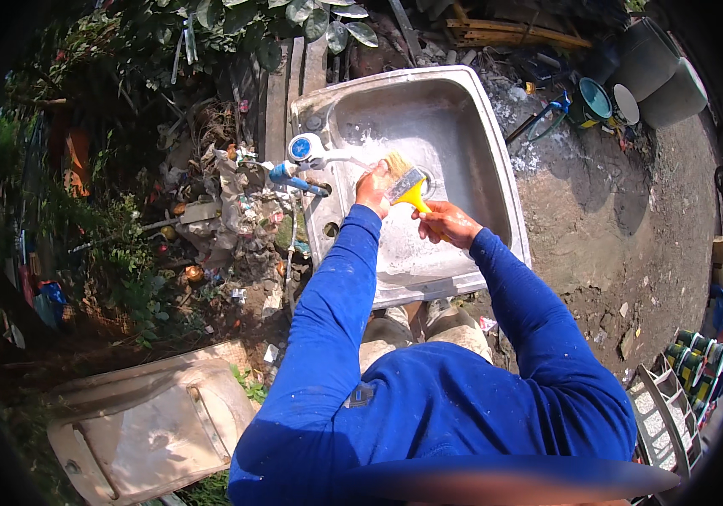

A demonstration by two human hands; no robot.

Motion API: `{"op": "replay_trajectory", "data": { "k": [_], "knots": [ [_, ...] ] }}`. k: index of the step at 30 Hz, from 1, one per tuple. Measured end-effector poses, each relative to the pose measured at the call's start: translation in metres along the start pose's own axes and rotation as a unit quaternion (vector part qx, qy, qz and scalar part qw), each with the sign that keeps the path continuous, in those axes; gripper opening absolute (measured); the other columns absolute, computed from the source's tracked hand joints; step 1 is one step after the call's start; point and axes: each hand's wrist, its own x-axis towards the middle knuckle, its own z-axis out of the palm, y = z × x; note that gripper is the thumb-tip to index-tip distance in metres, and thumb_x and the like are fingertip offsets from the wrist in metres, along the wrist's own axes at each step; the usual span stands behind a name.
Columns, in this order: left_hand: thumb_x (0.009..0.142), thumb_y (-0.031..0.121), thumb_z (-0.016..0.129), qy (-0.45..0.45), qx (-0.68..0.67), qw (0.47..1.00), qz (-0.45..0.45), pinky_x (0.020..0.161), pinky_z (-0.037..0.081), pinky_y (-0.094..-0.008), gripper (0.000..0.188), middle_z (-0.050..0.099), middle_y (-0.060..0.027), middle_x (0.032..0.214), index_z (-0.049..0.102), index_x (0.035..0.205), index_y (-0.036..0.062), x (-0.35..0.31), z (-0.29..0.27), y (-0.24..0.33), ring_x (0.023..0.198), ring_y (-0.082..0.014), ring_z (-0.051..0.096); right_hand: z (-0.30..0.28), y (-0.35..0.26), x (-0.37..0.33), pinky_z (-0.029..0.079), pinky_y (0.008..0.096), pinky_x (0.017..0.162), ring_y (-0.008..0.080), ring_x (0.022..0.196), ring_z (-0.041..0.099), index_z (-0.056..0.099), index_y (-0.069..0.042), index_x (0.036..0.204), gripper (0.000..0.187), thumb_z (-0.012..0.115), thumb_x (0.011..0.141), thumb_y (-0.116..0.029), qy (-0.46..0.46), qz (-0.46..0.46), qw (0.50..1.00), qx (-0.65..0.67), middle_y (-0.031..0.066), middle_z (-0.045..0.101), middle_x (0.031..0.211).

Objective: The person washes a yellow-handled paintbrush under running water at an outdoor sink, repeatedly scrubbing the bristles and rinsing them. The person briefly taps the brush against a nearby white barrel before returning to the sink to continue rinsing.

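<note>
Over the basin of a worn metal sink [509, 181], my right hand [453, 223] grips the yellow handle of a paintbrush [413, 194]. Its pale bristles point up and left, toward the tap. My left hand [372, 189] is closed at the bristle end, its fingers partly hidden behind the brush. Just left of that hand stands a white tap [316, 154] with a round blue-and-white top, its spout reaching toward the bristles. A blue pipe [296, 179] joins it at the sink's left ledge. Whitish residue spots the basin, and the drain is partly covered by the brush.
Rubble and litter [226, 198] lie left of the sink, below leafy plants [294, 13]. A dirty, pale basin-like slab [155, 426] rests at lower left. Dark buckets [669, 80] and a teal pail [595, 99] stand at far right. Grey crates [665, 413] sit at lower right.
</note>
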Motion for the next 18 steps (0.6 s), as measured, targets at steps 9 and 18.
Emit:
{"op": "replay_trajectory", "data": {
  "k": [9,18],
  "knots": [
    [0.097,0.023,0.058,0.077,0.205,0.975,-0.042,0.088,0.048,-0.0415,0.042,0.058,-0.0072,0.126,0.049,0.136,0.0109,-0.046,-0.027,0.014,0.106,-0.0231,0.061,-0.047,-0.152,-0.076,0.038,0.0238,0.057,0.0051,0.064,0.045,0.061,-0.001,0.105,0.023,0.055,0.105,-0.023,0.303,-0.294,0.890,-0.173,-0.0050,0.050,0.073],
    [0.097,0.024,0.062,0.062,0.168,0.982,-0.064,0.085,0.050,-0.0391,0.031,0.064,-0.0057,0.117,0.058,0.124,0.0111,-0.078,-0.045,-0.014,0.100,-0.0213,0.062,-0.135,0.049,0.003,0.049,0.0533,0.083,0.0502,0.094,0.064,0.063,0.002,0.102,0.027,0.059,0.096,-0.024,0.321,0.012,0.801,-0.505,0.0310,0.066,0.094]
  ]
}}
